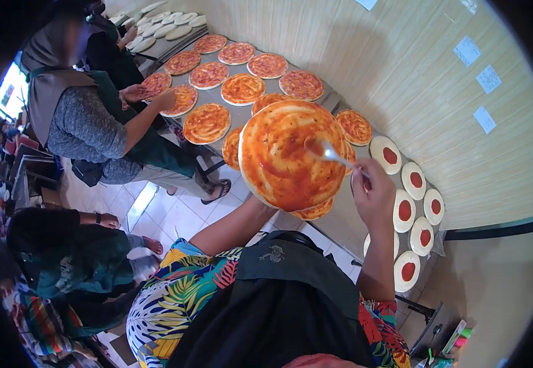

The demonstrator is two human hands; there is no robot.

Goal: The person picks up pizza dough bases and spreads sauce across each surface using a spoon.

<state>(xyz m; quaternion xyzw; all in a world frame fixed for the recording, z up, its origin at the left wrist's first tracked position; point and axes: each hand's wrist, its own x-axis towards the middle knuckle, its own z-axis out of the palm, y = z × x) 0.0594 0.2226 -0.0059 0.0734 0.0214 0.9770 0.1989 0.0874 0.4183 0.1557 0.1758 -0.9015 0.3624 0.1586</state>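
Observation:
A round pizza base (pixel 279 178) spread with red sauce is held up in front of me. My left hand (pixel 264 206) supports it from below, its fingers hidden under the dough. My right hand (pixel 374 187) is closed around a metal spoon (pixel 335 156), whose bowl rests at the sauced surface right of the middle. Sauce covers most of the base in swirls, leaving a pale rim. Behind and partly under it in view, other sauced bases (pixel 313 210) lie on the table.
The long metal table (pixel 340 214) carries sauced bases (pixel 207 123) and topped ones (pixel 301 84) at the far left. Several plain bases with a sauce spot (pixel 404 210) lie right. A co-worker (pixel 95 129) handles a pizza (pixel 180 100); another person (pixel 70 251) is at left. Papers (pixel 467 50) hang on the wall.

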